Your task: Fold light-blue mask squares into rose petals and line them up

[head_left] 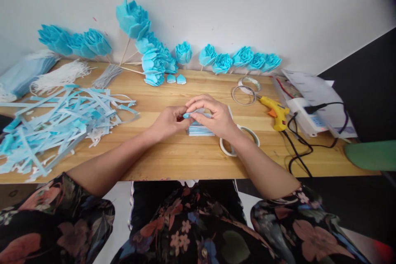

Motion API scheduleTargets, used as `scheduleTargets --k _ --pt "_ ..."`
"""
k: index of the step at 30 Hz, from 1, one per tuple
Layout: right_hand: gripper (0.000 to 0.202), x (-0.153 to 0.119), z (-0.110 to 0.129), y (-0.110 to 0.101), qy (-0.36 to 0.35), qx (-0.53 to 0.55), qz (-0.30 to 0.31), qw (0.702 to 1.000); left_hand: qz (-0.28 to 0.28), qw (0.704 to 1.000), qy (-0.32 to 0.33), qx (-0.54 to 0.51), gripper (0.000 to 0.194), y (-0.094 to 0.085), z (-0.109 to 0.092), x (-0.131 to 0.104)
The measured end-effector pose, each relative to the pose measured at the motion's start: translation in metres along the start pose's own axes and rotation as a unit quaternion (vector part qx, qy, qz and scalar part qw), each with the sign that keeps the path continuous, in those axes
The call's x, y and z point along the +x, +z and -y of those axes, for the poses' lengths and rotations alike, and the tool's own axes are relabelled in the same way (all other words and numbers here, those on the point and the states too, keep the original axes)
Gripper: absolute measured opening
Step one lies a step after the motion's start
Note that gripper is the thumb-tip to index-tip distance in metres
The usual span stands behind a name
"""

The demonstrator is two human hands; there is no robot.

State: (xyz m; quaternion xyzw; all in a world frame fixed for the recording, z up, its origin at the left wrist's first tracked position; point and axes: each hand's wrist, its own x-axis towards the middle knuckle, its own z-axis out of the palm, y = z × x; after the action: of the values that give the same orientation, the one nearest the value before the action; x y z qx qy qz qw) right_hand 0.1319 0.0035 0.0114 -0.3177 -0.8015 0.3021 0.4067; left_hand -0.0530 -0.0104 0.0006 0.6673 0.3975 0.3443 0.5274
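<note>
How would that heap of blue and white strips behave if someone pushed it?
The strips look floppy, since several bend and curl. They are probably light, being thin and narrow. Crisscrossed as they lie, they may snag and drag one another along.

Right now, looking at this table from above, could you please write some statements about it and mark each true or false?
1. The left hand and the right hand come together at a small blue piece. True.
2. The yellow glue gun lies to the right of both hands. True.
3. The right hand holds the glue gun. False: the glue gun lies on the table.
4. Cut strips lie in a pile on the left. True.
5. Every flower is red. False: the flowers are blue.
</note>
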Motion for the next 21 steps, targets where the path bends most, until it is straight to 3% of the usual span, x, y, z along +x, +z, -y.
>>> scheduleTargets --k 8,21 --pt "0.017 -0.001 -0.002 -0.011 -0.012 -0.022 -0.003 1.000 0.022 0.999 -0.008 -0.042 0.032 -0.002 -0.004 0.000" --pt "0.019 -0.002 -0.004 -0.014 0.003 -0.011 0.029 1.000 0.020 0.998 -0.003 -0.062 0.032 -0.004 -0.006 -0.001"
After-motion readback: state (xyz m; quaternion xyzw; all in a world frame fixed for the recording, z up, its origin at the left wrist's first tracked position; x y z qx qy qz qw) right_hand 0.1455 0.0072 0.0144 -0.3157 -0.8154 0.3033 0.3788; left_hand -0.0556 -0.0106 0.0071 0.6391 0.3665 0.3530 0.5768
